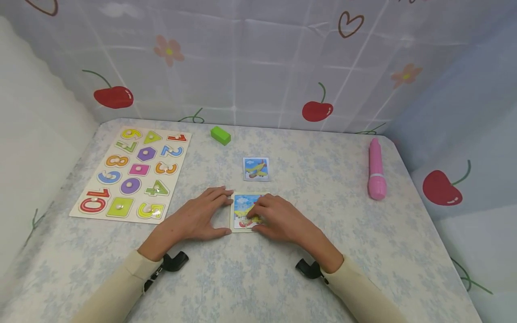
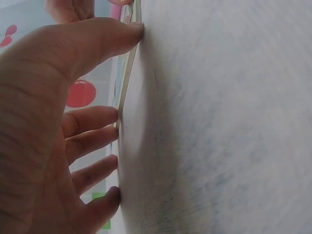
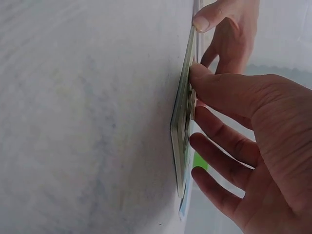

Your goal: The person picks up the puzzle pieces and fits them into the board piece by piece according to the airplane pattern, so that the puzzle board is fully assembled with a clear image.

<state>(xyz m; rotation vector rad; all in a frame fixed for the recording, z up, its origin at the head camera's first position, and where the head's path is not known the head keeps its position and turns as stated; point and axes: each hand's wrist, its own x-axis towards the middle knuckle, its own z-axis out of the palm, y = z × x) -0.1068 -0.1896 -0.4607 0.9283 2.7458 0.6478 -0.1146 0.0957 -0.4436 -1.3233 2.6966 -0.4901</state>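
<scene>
A small picture puzzle board with a pale rim lies flat before me, showing a yellow airplane on blue sky. My left hand is spread along its left side, thumb at the near corner and fingertips by the edge, fingers fairly straight. Over the board's right half, my right hand has bent fingers and pinches a puzzle piece between thumb and index finger; in the right wrist view this piece sits slightly raised above the board. The right hand covers part of the picture. Just beyond the board lies a matching airplane card.
At the left lies a number and shape peg board. A green block rests near the back edge, and a pink wand-shaped object lies at the right. A printed curtain hangs behind the cloth-covered table.
</scene>
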